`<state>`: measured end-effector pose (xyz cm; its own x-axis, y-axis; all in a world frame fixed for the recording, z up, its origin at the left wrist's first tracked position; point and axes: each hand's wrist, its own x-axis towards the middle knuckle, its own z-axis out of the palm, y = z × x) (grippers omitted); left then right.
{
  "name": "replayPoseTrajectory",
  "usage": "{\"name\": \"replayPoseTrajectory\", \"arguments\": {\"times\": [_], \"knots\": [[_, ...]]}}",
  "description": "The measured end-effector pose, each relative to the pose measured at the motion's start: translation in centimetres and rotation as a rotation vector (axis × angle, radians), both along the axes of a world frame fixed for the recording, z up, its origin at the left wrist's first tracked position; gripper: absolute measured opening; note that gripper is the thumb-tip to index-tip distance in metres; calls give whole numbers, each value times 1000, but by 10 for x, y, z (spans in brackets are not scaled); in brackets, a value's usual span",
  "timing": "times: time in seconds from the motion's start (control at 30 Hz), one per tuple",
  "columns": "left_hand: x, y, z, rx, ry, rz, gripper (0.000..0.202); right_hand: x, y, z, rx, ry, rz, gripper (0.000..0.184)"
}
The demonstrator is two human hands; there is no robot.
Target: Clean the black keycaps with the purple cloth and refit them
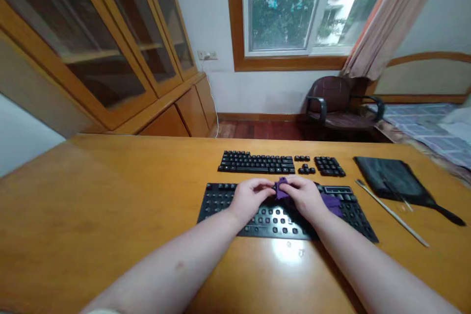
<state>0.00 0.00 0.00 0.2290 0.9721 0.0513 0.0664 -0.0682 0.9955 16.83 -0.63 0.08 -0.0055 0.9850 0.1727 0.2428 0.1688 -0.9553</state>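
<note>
A black keyboard base with its keycaps off lies on the wooden table in front of me. Both hands rest over its middle. My left hand and my right hand meet at a purple cloth, fingers curled and pinching it between them. More of the purple cloth trails out from under my right hand onto the right side of the base. Behind it the removed black keycaps are laid out in keyboard order on the table.
To the right lie a thin pale stick, a black mat and a dark-handled tool. A dark armchair stands under the window, a wooden cabinet on the left, a bed at far right.
</note>
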Motion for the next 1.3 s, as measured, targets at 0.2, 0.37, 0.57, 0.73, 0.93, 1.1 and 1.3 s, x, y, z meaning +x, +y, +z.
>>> {"name": "replayPoseTrajectory", "arguments": {"times": [0.2, 0.37, 0.57, 0.73, 0.93, 1.1, 1.3], "knots": [[0, 2, -1, -2, -76, -55, 13, -1, -4, -5, 101, -2, 25, 8], [1, 2, -4, -26, -117, -49, 17, -2, -2, -6, 105, 8, -14, 6], [0, 1, -1, 70, -46, -24, 17, -3, -2, -4, 81, 56, 18, 7], [-1, 1, -3, 101, -59, -23, 18, -2, -2, -5, 69, 85, 0, 11], [-6, 3, -1, 283, 44, -85, 21, -2, -1, -8, 95, 69, 16, 9], [-6, 5, -3, 359, 64, -76, 23, -3, -2, -9, 101, 46, -6, 8], [-6, 5, -8, 294, -3, -89, 23, -3, -2, -7, 94, 28, 43, 7]]}}
